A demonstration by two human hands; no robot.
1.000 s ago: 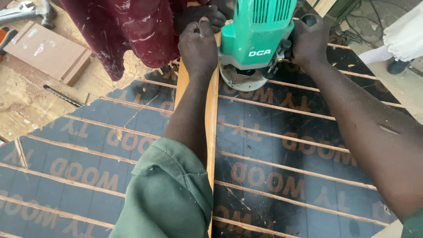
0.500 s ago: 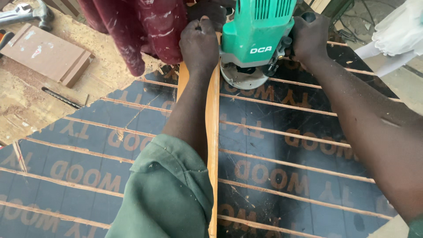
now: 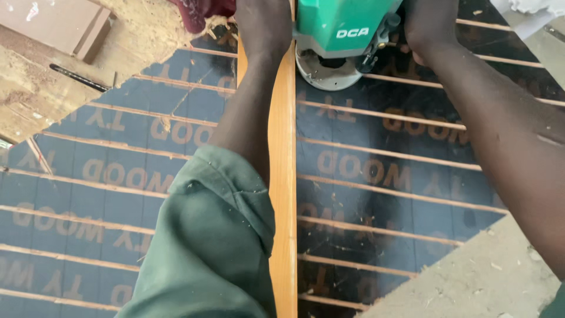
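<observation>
A person's two hands grip a green power router [image 3: 344, 26] at the far edge of the scene, its round metal base [image 3: 326, 73] resting on a dark printed plywood sheet [image 3: 382, 171] crossed by pale routed grooves. The left hand [image 3: 263, 23] is closed on the tool's left side, above a long orange-brown wooden strip [image 3: 284, 176] that runs from near to far just beside the base; the right hand [image 3: 432, 29] is clamped on the right side. A green sleeve [image 3: 212, 247] covers the left arm in the near foreground. Sawdust lies on the floor [image 3: 141, 35] at far left, beside a brown box [image 3: 56, 23] whose contents cannot be seen. Compared with half a second ago, the router sits higher in the picture, and the dark red cloth [image 3: 200, 12] has almost left view.
</observation>
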